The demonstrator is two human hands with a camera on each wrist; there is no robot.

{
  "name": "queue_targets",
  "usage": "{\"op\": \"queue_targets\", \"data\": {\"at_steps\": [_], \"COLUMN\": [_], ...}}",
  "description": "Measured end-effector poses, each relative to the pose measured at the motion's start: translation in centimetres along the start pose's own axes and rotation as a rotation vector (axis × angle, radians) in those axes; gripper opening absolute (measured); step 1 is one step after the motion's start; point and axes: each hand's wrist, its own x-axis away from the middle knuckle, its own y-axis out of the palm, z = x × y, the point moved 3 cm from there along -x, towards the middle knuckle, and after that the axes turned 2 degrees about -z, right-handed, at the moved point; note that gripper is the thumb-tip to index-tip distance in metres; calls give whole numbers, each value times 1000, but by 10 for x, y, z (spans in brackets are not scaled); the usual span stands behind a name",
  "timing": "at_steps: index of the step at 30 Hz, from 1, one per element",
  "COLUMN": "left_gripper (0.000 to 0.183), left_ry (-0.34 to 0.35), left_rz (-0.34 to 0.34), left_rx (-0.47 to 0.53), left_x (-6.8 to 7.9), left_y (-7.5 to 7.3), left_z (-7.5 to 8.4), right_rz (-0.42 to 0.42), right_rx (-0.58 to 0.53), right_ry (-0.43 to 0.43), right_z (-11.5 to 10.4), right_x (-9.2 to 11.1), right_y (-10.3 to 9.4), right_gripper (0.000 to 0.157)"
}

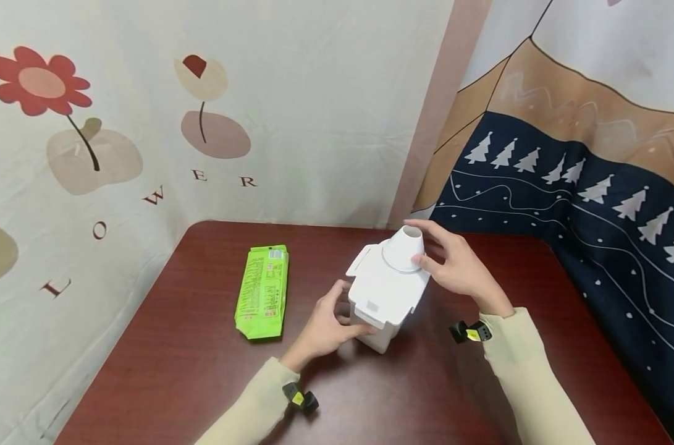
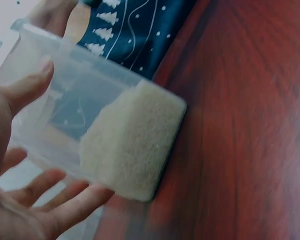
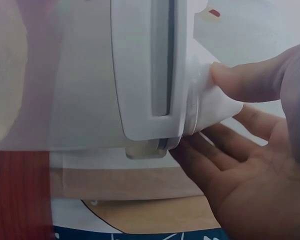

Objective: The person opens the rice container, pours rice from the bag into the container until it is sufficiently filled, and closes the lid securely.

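Observation:
In the head view, a clear plastic storage box (image 1: 389, 334) with a white lid (image 1: 375, 290) stands between the hands near the middle of the table. Pale, fine grains (image 2: 140, 140) fill its lower part, their surface sloping. A white cone-shaped spout (image 1: 401, 250) rises from the far side of the lid. My left hand (image 1: 328, 324) holds the box's near-left side, thumb and fingers spread around the walls. My right hand (image 1: 461, 262) grips the spout, thumb on its near side, fingers behind it. Whether the box's base touches the table is unclear.
A green packet (image 1: 263, 293) with printed text lies on the table left of the box. The reddish-brown table (image 1: 192, 383) ends at the back against a printed curtain (image 1: 314, 123). A dark blue curtain with tree shapes (image 1: 564, 191) hangs along the right.

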Motion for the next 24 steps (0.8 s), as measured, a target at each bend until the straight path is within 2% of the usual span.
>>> {"op": "queue_targets", "data": {"at_steps": [4, 8, 10, 13, 18, 24], "left_gripper": [71, 74, 77, 81, 87, 97], "left_ry": [12, 13, 2, -1, 41, 54], "left_rz": [61, 67, 44, -28, -162, -234], "left_rx": [-26, -38, -34, -18, 55, -34], "left_x": [3, 4, 3, -2, -13, -22], "left_y": [7, 9, 6, -1, -11, -17], "left_z": [4, 5, 5, 4, -1, -2], "right_rz": [-26, -38, -34, -9, 43, 65], "right_rx": [-29, -11, 20, 91, 168, 180], "right_ry": [-21, -13, -4, 12, 55, 111], "right_z": [3, 2, 1, -3, -12, -24], "right_x": [-7, -8, -6, -1, 10, 23], "right_y": [1, 1, 1, 3, 8, 18], "right_gripper": [64, 64, 66, 68, 77, 90]}}
